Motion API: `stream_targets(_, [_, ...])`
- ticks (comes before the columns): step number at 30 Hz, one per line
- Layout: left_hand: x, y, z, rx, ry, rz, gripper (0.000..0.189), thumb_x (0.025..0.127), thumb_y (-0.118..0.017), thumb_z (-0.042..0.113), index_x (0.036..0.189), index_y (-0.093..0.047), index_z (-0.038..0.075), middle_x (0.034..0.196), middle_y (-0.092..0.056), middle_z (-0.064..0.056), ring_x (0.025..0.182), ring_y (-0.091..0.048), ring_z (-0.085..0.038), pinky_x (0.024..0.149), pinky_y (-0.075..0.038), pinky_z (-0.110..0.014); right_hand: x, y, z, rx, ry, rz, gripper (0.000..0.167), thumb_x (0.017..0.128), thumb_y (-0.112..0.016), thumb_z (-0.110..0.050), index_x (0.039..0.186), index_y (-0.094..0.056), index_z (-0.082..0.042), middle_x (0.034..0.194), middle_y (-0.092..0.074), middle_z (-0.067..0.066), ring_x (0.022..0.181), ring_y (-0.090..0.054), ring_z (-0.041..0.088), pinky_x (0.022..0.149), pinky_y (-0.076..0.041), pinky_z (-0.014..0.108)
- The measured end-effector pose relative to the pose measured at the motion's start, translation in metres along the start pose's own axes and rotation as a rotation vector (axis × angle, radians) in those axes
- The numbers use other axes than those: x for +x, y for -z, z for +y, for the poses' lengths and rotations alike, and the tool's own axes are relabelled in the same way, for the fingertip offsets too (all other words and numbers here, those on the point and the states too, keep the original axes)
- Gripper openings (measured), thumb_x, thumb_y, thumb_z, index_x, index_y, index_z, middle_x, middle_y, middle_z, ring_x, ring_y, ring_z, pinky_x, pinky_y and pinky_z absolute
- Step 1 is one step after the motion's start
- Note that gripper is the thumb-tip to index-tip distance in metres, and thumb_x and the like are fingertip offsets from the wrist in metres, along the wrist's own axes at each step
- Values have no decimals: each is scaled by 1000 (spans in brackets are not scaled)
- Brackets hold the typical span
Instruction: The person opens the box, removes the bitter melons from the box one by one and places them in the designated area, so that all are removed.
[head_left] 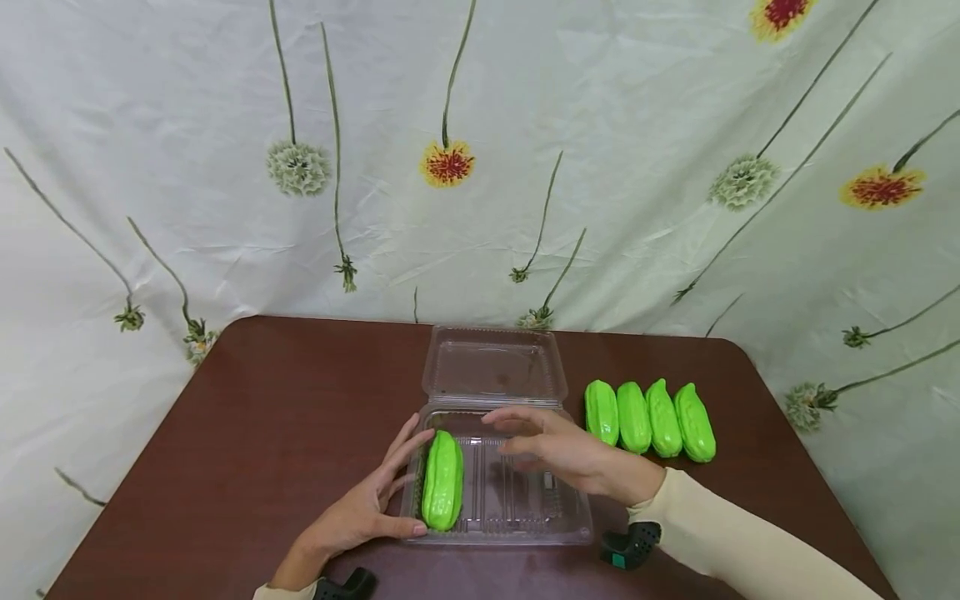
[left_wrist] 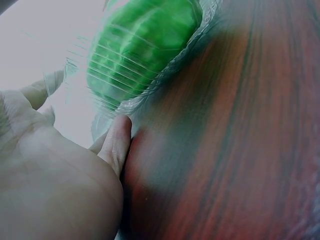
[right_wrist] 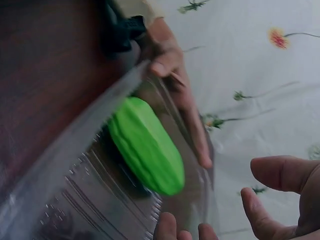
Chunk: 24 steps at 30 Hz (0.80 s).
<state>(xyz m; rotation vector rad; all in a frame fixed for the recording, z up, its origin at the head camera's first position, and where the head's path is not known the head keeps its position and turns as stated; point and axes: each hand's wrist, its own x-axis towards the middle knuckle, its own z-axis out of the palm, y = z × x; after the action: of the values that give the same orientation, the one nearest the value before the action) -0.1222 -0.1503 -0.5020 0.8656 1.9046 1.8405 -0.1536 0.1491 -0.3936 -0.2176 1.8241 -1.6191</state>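
A clear plastic clamshell container (head_left: 517,533) lies on the table with its lid (head_left: 495,362) folded back. Along the left side of its base sits one glossy, bright green ridged gourd (head_left: 442,482). My left hand (head_left: 360,508) rests against the container's left side, thumb at the front corner and fingers stretched along the wall. Through that clear wall the gourd (left_wrist: 145,47) shows in the left wrist view. Over the container's right part hovers my right hand (head_left: 558,450), fingers loosely spread and holding nothing. The right wrist view shows its thumb apart from the fingers, beyond the gourd (right_wrist: 147,145).
Several matching green gourds (head_left: 662,419) stand side by side in a row on the right of the brown table (head_left: 315,392), partly behind my right forearm. A white flowered cloth (head_left: 390,217) hangs behind the table's far edge. Dark devices (head_left: 630,546) sit at both wrists.
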Motion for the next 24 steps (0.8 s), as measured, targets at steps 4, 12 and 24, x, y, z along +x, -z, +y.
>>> stream_targets(4, [-1,1,0,-3,8,2,102,86,-75,1,163,-9,13,164,27,-12,145,-5,17,107,-31,-13,12,-19,6,2,-36,-5,46,97,-64,-14,142,-53,-8,154,-39,19,128,-54,34,105,-44,56])
stream_targets(12, [0,0,-2,-20,0,-13,101,87,-74,0,163,-7,11,165,28,-8,145,-3,16,107,-30,-13,29,-43,18,-4,-99,17,45,95,-68,-12,138,-58,-18,151,-38,18,124,-55,32,99,-48,58])
stream_targets(24, [0,0,-2,7,-25,-20,101,87,-74,-1,162,-7,9,165,27,-9,147,-3,10,110,-30,-20,40,-67,31,9,-102,33,53,88,-68,1,136,-59,-20,132,-52,12,112,-59,28,90,-53,57])
